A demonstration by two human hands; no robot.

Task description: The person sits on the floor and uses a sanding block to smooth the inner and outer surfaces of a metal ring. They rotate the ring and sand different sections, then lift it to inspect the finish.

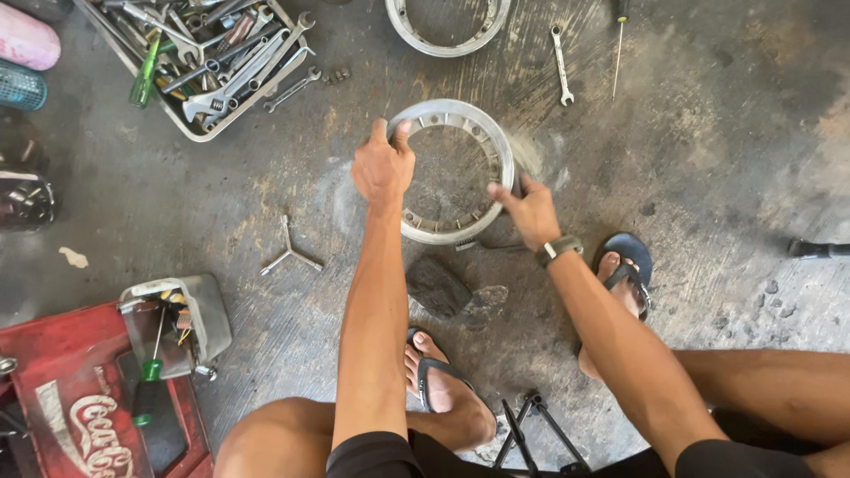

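Metal ring (453,173) is lying flat on the concrete floor (708,177) right out in front of the person, sitting between both hands. Left hand (382,165) is clamped over the ring's upper left edge, fingers curled down around the rim. Right hand (529,211) is on the lower right edge, thumb and fingers pinching it, watch on that wrist. There's two rings total, the second ring (447,26) further up, half cut off. One loose wrench (561,64) and one screwdriver (619,49) lie near it, one three-armed wrench (289,249) to the left, and one tool tray (212,62) packed with spanners.
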